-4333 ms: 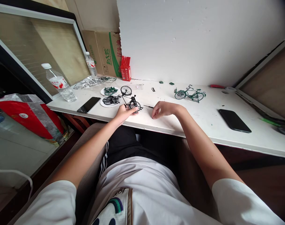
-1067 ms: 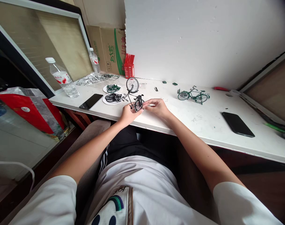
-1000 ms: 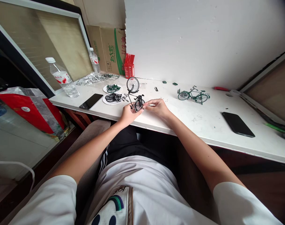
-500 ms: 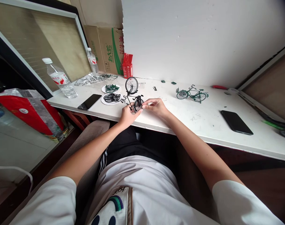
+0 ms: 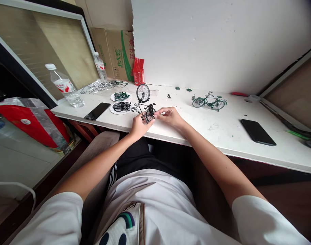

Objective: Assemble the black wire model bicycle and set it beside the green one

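Above the table's front edge, my left hand (image 5: 140, 127) is closed around the lower part of a black model bicycle (image 5: 143, 108). The model is tilted, its front wheel pointing up and away from me. My right hand (image 5: 169, 116) pinches with thumb and forefinger at the model's rear wheel; whether a small part sits between those fingertips cannot be made out. To the left, one white plate (image 5: 115, 112) bears black bicycle parts (image 5: 121, 106), and another plate (image 5: 129, 99) behind it bears green parts (image 5: 121, 96). A green model bicycle (image 5: 208, 102) stands upright to the right.
Black phones lie at the left (image 5: 97, 111) and right (image 5: 258, 132) of the white table (image 5: 196, 129). Water bottles (image 5: 65, 86), part frames (image 5: 117, 83), a red box (image 5: 138, 71) and a cardboard box (image 5: 114, 54) stand or lie at the back left. Small green pieces (image 5: 189, 90) lie near the wall.
Both hands and the black model bicycle keep nearly the same pose. The view has shifted very slightly.
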The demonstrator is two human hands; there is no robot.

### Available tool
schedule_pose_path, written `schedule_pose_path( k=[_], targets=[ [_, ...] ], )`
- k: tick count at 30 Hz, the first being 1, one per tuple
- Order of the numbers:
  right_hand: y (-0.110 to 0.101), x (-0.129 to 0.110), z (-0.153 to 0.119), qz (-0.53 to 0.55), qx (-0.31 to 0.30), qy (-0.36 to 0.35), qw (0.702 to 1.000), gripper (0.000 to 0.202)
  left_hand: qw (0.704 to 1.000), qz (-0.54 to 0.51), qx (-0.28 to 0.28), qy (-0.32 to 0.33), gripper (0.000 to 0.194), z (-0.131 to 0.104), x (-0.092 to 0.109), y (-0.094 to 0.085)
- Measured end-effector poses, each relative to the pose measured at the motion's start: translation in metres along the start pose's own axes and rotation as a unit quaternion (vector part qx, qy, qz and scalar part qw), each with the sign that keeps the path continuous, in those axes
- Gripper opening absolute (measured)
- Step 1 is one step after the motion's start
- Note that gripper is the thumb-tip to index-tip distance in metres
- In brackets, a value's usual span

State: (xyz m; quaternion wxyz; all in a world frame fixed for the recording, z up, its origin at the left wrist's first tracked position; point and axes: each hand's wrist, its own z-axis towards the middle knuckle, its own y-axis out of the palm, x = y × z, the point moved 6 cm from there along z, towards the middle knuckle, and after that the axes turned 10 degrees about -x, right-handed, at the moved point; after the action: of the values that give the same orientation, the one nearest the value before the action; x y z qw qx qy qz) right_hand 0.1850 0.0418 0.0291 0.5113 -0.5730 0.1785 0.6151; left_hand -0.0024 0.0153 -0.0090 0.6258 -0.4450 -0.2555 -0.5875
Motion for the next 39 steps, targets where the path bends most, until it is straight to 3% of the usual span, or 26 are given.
schedule_pose_path(
  k=[14,19,24,27,33,36,39],
  targets=[
    [-0.012,-0.005,0.005,-0.088,-0.013,-0.003,0.996,0.045,0.991,-0.104,-0.043,-0.078,0.044,0.01,-0.003,0.001],
    [-0.047,-0.01,-0.001,-0.23,0.006,0.005,0.973,0.036,0.986,-0.125,-0.038,-0.101,0.045,0.011,-0.011,-0.001],
    [-0.083,0.014,-0.01,-0.338,-0.005,0.133,0.932,0.017,0.989,-0.111,-0.034,-0.096,0.041,0.011,-0.014,-0.003],
    [-0.079,0.023,-0.01,-0.34,-0.028,0.144,0.929,0.012,0.989,-0.109,-0.031,-0.092,0.04,0.011,-0.016,-0.003],
    [-0.063,0.02,-0.005,-0.387,0.021,0.127,0.913,0.004,0.987,-0.121,-0.017,-0.1,0.044,0.012,-0.014,-0.004],
    [-0.056,0.012,-0.005,-0.32,0.069,0.092,0.94,0.012,0.986,-0.131,-0.01,-0.103,0.042,0.015,-0.011,-0.008],
    [-0.046,0.005,-0.005,-0.184,0.122,0.052,0.974,0.028,0.988,-0.104,0.011,-0.109,0.037,0.018,-0.013,-0.017]
  ],
)
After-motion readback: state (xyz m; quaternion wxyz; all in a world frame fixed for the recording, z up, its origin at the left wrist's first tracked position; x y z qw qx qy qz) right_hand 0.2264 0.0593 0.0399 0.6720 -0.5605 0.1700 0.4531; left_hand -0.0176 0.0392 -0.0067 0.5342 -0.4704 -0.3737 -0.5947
